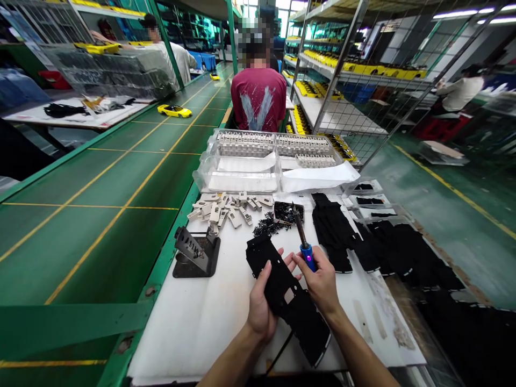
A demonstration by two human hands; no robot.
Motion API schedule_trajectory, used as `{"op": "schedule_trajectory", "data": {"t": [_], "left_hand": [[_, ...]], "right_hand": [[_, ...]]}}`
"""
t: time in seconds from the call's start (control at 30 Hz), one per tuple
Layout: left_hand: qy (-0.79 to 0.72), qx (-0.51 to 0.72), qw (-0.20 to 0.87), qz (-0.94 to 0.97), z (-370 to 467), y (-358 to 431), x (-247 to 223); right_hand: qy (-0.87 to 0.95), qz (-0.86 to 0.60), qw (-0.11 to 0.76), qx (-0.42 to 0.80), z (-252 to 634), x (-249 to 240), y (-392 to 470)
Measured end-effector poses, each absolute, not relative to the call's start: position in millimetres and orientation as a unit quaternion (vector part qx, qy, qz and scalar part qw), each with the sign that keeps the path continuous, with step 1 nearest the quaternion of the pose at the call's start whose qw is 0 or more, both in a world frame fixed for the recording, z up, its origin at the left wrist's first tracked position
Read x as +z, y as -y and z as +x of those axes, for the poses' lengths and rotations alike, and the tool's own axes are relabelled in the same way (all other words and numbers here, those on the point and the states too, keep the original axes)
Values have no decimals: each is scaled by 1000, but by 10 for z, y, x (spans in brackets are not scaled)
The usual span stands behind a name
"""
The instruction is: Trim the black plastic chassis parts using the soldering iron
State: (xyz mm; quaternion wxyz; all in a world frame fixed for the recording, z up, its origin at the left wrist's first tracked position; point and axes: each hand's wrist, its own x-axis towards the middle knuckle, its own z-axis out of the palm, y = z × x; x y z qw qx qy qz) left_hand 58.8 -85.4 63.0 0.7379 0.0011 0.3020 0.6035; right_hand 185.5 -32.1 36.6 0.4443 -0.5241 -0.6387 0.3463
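My left hand [262, 303] is closed around the side of a long black flat part [288, 295], which has small holes and a pale square patch. In my right hand [322, 282] is a soldering iron [307, 252] with a blue handle and a lit purple spot, its tip pointing up and away from me. The fingers of both hands nearly meet at the part's right edge. Beyond them lie a heap of small black pieces [268, 224], a small box [287, 213] full of such pieces, and a pile of whitish clips [226, 207].
A black metal iron stand [197, 252] is on the left of the white tabletop [226, 333]. More black parts [332, 231] are stacked to the right. Clear plastic trays [242, 166] stand behind. Left runs a green conveyor [121, 242] carrying a yellow toy car [174, 110]; a person [259, 97] sits ahead.
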Motion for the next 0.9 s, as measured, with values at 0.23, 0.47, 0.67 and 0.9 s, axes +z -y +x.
{"op": "schedule_trajectory", "data": {"t": [0.23, 0.47, 0.67, 0.9], "left_hand": [[-419, 458, 777, 103, 386, 760, 619], [-437, 457, 737, 240, 343, 756, 832], [-498, 450, 605, 429, 337, 779, 886], [-546, 399, 528, 514, 348, 799, 851]], "right_hand": [[669, -477, 414, 392, 1862, 696, 225], [739, -412, 402, 352, 1817, 797, 232], [722, -418, 450, 320, 1762, 720, 326], [705, -439, 463, 310, 1760, 609, 369]]}}
